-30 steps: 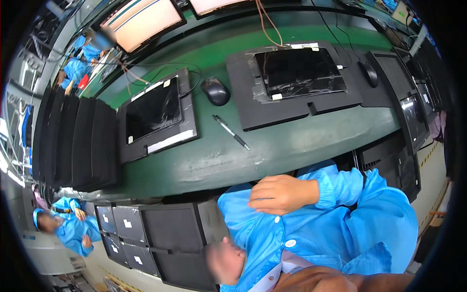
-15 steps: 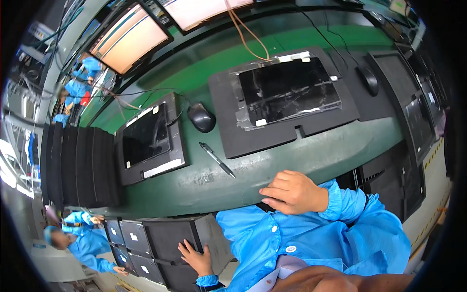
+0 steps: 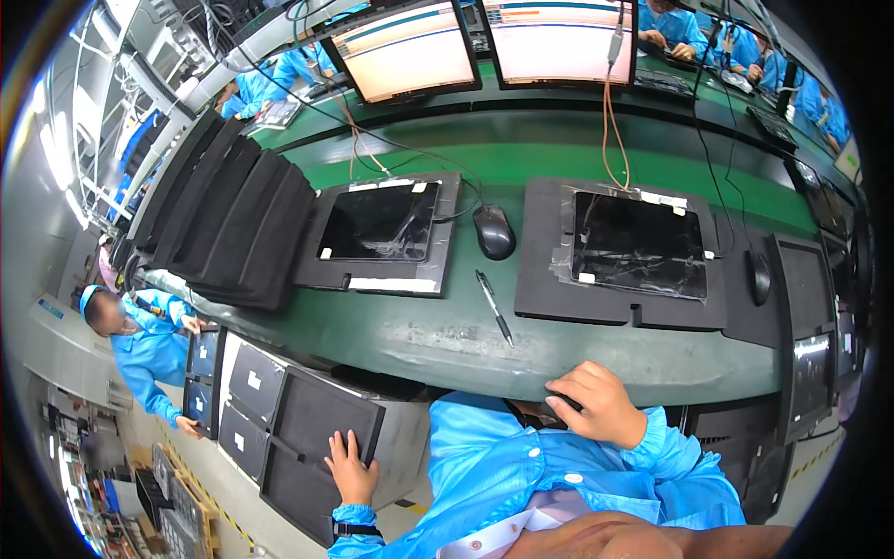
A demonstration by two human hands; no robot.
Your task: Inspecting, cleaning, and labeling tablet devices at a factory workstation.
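Left hand (image 3: 354,472) fingers spread on the shallow black rectangular tray (image 3: 317,421), down beside your green-topped bench (image 3: 400,337)!
And there's the right hand (image 3: 598,402), your fingers curled by the bench's front edge; whether they grip anything, you can't tell from here. The left is open, palm down, pressed near the tray's right-hand rim, while flat dark panels with white labels (image 3: 244,458) lie just beyond its bare section. At the far end, a co-worker in blue (image 3: 149,349) has both hands at the edge, so best to match that pace, I'd say: spread your pressure, keep the tray level, fingertips off the panels, and bring your right hand to the rim if it wobbles.
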